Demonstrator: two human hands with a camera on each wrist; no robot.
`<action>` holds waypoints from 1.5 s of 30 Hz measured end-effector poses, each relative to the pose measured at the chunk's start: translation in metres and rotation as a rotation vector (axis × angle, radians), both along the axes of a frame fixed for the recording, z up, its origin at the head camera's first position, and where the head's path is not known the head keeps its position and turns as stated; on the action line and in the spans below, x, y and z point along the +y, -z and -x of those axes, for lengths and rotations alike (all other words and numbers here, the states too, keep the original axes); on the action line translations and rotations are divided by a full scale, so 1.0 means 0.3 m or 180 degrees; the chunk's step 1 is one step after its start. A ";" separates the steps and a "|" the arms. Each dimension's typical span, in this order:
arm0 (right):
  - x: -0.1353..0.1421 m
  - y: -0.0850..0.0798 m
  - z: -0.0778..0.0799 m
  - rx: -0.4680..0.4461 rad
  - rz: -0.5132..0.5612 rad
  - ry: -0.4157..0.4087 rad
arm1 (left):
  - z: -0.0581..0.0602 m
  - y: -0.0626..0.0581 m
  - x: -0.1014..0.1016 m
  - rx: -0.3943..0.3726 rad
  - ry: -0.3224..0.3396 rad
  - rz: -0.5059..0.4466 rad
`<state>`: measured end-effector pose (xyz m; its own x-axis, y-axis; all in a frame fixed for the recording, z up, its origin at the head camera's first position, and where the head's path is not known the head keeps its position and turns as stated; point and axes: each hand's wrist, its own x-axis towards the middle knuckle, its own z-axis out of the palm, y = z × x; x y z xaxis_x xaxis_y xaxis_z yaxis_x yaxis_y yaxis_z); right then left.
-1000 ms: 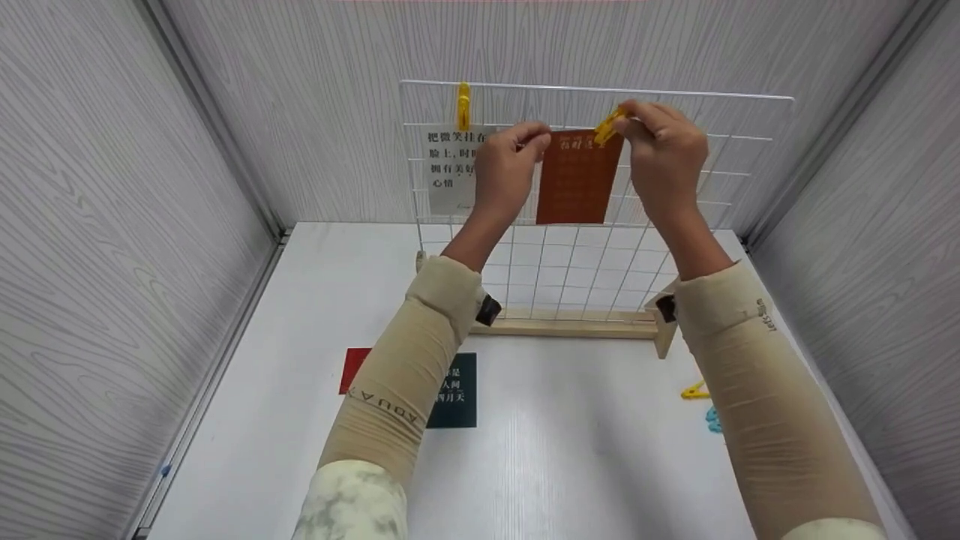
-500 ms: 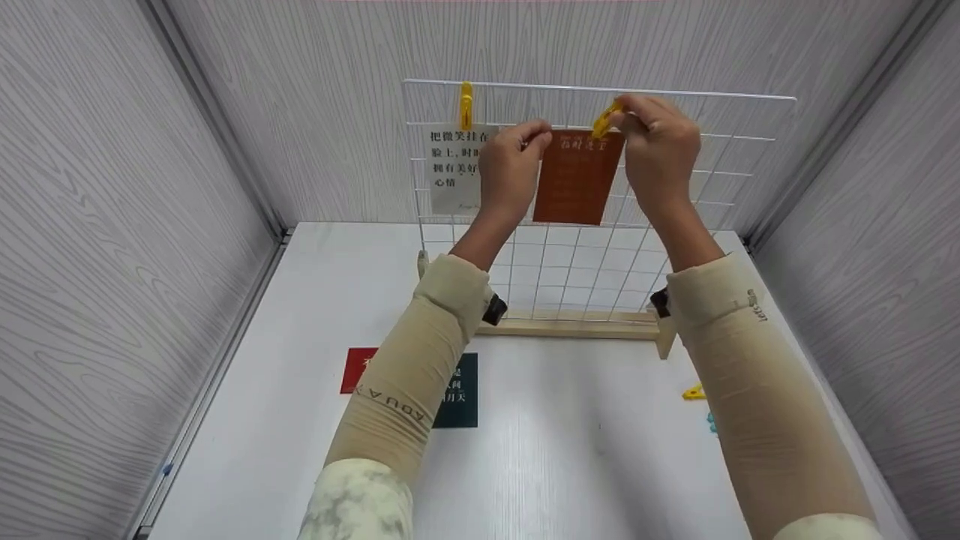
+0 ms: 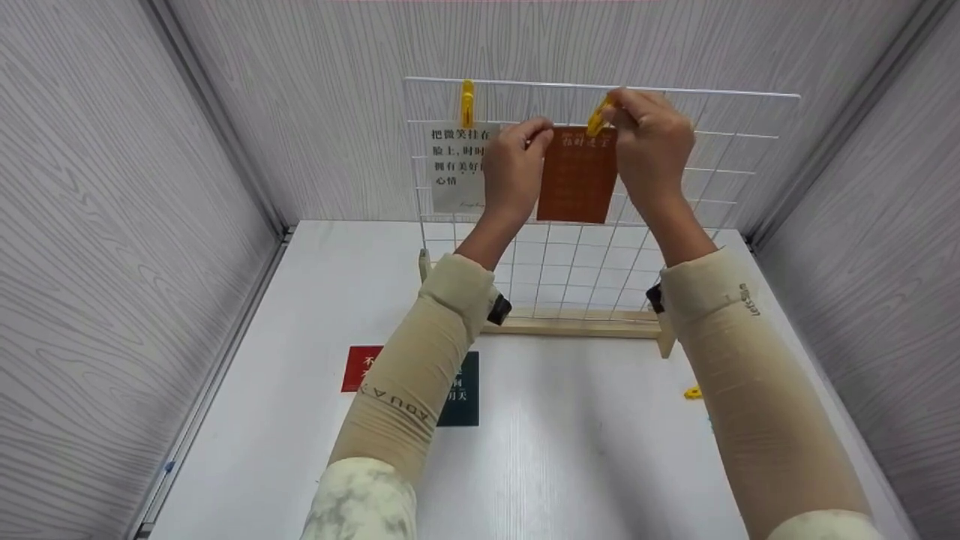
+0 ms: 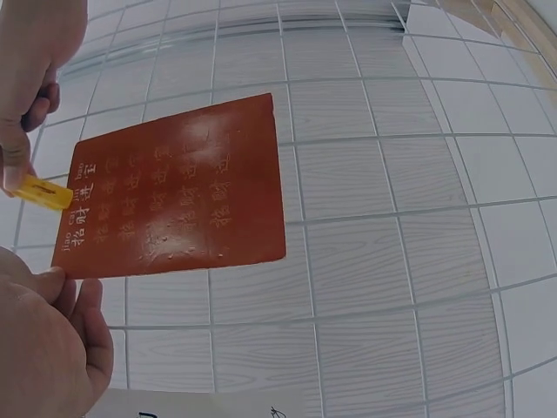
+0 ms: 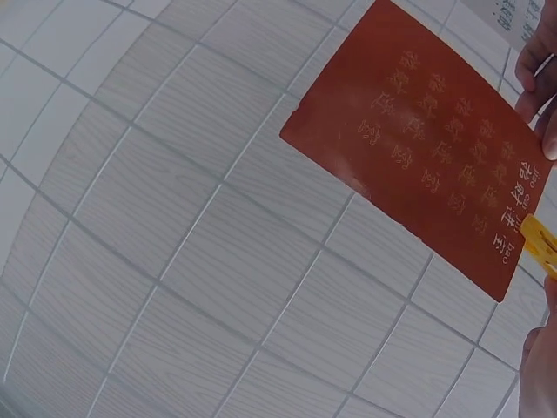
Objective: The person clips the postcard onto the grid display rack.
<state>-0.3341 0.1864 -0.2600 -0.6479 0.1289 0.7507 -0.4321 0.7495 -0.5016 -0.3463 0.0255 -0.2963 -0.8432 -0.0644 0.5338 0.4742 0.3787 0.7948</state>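
**Rust-red card at the rack: clip bite on the wire unconfirmed**

Far left on the worktop [image 3: 540, 465]: a red card [image 3: 358, 369], then a dark green card [image 3: 466, 397], both partly covered by your left sleeve [image 3: 409, 375] in the head view. Above them, a white card [image 3: 454, 196] hangs near the left end of the wire grid [image 3: 540, 84] under a hanging clip [image 3: 467, 105].

Your left hand [image 3: 516, 172] pinches the rust-red card [image 3: 576, 180] at its top left corner; it overlaps the white card in the head view. Knock that on the way out and you could shift it.

Rust-red card sits in front of the grid, between your hands. The yellow clip [image 3: 598, 118] overlaps its top edge, right of centre. Your right hand [image 3: 654, 146] pinches the clip's other end.

Can't tell if the clip takes in a wire as well as the card. If it bites card only, letting go would likely drop both. The tip covers just a shallow strip, so a slip is plausible. Off-centre grip could also leave the card hanging crooked.

Right, on the worktop: a spare clip [image 3: 693, 393], partly behind your right sleeve [image 3: 757, 397].
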 end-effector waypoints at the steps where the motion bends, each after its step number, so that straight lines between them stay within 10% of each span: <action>1: -0.002 0.000 0.000 0.0003 -0.0021 0.0019 | 0.000 0.000 0.001 0.0003 -0.0001 0.0002; 45: -0.047 0.002 -0.007 0.0124 -0.0466 0.0170 | -0.002 0.004 0.011 0.0065 0.0005 -0.0022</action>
